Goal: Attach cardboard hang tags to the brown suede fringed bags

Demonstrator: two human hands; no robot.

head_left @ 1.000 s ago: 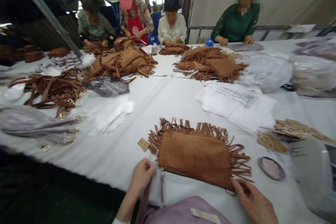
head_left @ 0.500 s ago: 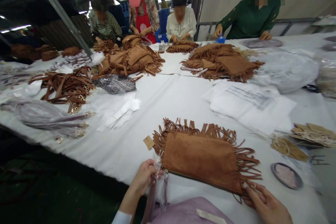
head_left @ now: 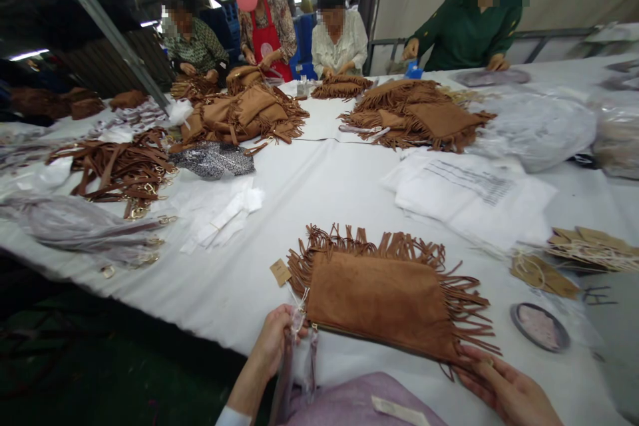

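A brown fringed suede bag (head_left: pixel 379 299) lies on the white table, its fringe spread along the far side and the right. At its near left corner my left hand (head_left: pixel 278 339) is closed on the plastic-wrapped strap (head_left: pixel 284 373), which hangs over the table's edge. A small tan tag (head_left: pixel 280 272) rests beside the bag's left end. My right hand (head_left: pixel 499 383) grips the bag's near right corner between thumb and fingers.
White printed bags (head_left: pixel 469 193) and tan tags (head_left: pixel 544 275) lie right, near a round dish (head_left: pixel 540 327). Brown straps (head_left: pixel 117 163) and white slips (head_left: pixel 224 216) lie left. Brown bags (head_left: pixel 244 110) are heaped farther back. Several people work across the table (head_left: pixel 304 186).
My right hand has shifted slightly at the bag's corner, its fingers now more beneath the edge. The whole view has moved a little. Across the table, a person's hands have moved.
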